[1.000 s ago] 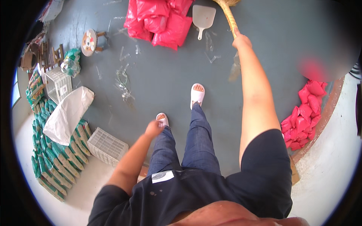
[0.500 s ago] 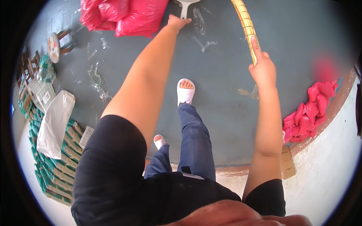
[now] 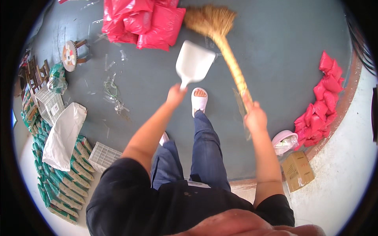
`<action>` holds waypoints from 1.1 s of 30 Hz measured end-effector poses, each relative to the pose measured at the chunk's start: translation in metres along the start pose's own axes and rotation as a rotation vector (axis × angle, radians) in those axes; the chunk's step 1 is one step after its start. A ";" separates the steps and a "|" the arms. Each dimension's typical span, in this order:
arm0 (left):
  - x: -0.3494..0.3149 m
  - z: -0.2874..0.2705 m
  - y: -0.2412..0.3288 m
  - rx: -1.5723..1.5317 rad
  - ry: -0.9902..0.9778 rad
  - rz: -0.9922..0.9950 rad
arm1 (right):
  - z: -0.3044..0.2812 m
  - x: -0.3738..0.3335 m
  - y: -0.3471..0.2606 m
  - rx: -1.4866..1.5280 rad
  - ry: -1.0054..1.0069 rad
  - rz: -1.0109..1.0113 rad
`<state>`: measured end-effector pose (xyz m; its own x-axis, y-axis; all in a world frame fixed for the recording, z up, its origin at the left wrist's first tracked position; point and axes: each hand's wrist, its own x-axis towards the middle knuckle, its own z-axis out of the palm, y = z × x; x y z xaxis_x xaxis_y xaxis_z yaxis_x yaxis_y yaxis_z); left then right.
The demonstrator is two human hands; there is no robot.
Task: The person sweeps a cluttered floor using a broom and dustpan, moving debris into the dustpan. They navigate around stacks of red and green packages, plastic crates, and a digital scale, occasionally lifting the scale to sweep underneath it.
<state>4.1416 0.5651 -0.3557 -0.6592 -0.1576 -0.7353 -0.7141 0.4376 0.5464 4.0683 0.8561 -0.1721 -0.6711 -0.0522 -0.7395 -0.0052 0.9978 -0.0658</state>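
My left hand (image 3: 176, 96) is closed round the short handle of a white dustpan (image 3: 195, 62), whose broad pan points away from me above the grey floor. In my right hand (image 3: 255, 117) is the yellow, wrapped handle of a straw broom (image 3: 232, 65). The broom slants up and to the left, and its bristles fan out beside a pile of pink plastic bags (image 3: 161, 27). Scraps of clear plastic (image 3: 112, 88) lie on the floor to the left of the dustpan.
More pink bags (image 3: 321, 104) line the right wall, near a pink basin (image 3: 284, 141) and a cardboard box (image 3: 298, 171). At left stand a small round stool (image 3: 70, 56), stacked green-and-beige packs (image 3: 67, 188), a white sack (image 3: 65, 135) and white plastic baskets (image 3: 104, 155).
Both hands have drawn back toward me. The dustpan and the broom's bristles, cut off by the upper edge before, are now in full view.
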 end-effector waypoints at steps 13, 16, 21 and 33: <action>-0.372 -0.222 -0.161 -0.496 0.133 -0.493 | 0.027 -0.162 0.011 0.310 0.125 0.301; -0.412 -0.256 -0.190 -0.688 0.188 -0.486 | 0.059 -0.115 -0.033 0.968 0.112 0.445; -0.500 -0.295 -0.256 -0.785 0.319 -0.472 | 0.146 -0.163 -0.199 0.910 -0.030 0.383; -0.663 -0.329 -0.382 -1.147 0.703 -0.681 | 0.184 -0.242 -0.575 1.078 -0.516 -0.070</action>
<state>4.7744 0.2116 0.0551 0.1266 -0.5649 -0.8154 -0.4942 -0.7487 0.4419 4.3700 0.2872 -0.0787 -0.3167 -0.3612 -0.8771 0.7598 0.4570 -0.4625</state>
